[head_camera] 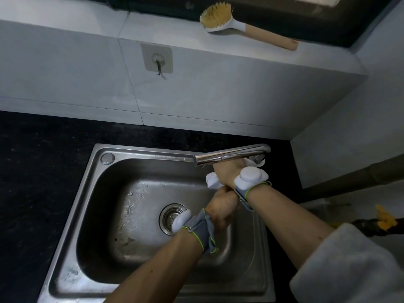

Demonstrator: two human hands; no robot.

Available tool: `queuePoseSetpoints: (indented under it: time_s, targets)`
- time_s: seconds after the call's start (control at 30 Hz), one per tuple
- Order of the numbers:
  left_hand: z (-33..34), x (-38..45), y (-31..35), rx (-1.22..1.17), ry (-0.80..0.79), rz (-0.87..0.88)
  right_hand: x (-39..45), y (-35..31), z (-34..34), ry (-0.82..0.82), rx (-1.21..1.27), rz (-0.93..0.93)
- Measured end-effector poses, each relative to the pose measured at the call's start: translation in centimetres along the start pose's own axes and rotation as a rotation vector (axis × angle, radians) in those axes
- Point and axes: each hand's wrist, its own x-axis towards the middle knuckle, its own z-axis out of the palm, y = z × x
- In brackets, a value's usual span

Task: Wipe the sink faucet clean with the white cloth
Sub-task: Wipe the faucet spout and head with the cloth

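Over the right half of the stainless-steel sink basin, both of the person's hands met just below the shiny chrome faucet spout, which reached out level from the sink's far right corner toward the left. The right hand was raised under the spout near the faucet's base, its back to the camera, and its fingers were curled closed around the crumpled white cloth; a bunch of the cloth showed at the left edge of that hand, and another scrap of white peeked out beside the base, against the metal there. The left hand sat lower and nearer, its fingers folded in toward the right wrist and the hanging end of the cloth; whether they actually pinched the cloth could not be told, since the right wrist covered them. Each wrist wore a grey strap with green edging carrying a rounded white device. A round metal drain strainer lay in the basin floor just left of the left wrist. On the pale tiled ledge behind the sink lay a wooden-handled scrubbing brush with yellow bristles, and a clear adhesive wall hook was stuck on the tile below it.
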Motion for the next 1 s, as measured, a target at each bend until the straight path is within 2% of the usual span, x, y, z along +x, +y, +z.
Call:
queuePoseSetpoints:
  time_s: [0.07, 0.27, 0.37, 0.47, 0.6, 0.73, 0.87, 0.93, 1.0]
  targets:
    - [-0.2, 0.2, -0.2, 0.021, -0.012, 0.004, -0.1, -0.2, -0.3, -0.061, -0.013, 0.033]
    - [0.6, -0.4, 0.3, 0.017, 0.008, -0.014, -6.4, -1.7, -7.4, -0.146, 0.087, -0.099]
    - [0.5, -0.7, 0.3, 0.07, 0.02, -0.021, -7.4, -1.5, -7.7, -0.071, 0.056, -0.099]
    - [0.0, -0.1, 0.6, 0.156, 0.035, -0.01, -8.5, -0.6, -7.2, 0.0, 0.206, 0.001]
    - [-0.2, 0.3, 1.5, 0.58, 0.09, 0.097, -10.4, 0.6, -5.4, 0.192, 0.536, 0.236]
    - [0.2, 0.1, 2.6, 0.856, 0.16, 0.236, -12.5, 1.1, -3.4, 0.397, 0.978, 0.464]
    - [0.4, 0.3, 2.9, 1.146, 0.217, 0.384, -13.1, 1.4, -0.2, 0.502, 1.574, 0.958]
    - [0.3, 0.4, 2.9, 1.229, 0.223, 0.425, -13.0, 1.9, 0.8, 0.513, 1.699, 1.134]
    - [0.3, 0.5, 2.8, 1.281, 0.233, 0.465, -12.7, 2.3, 0.8, 0.591, 1.76, 1.184]
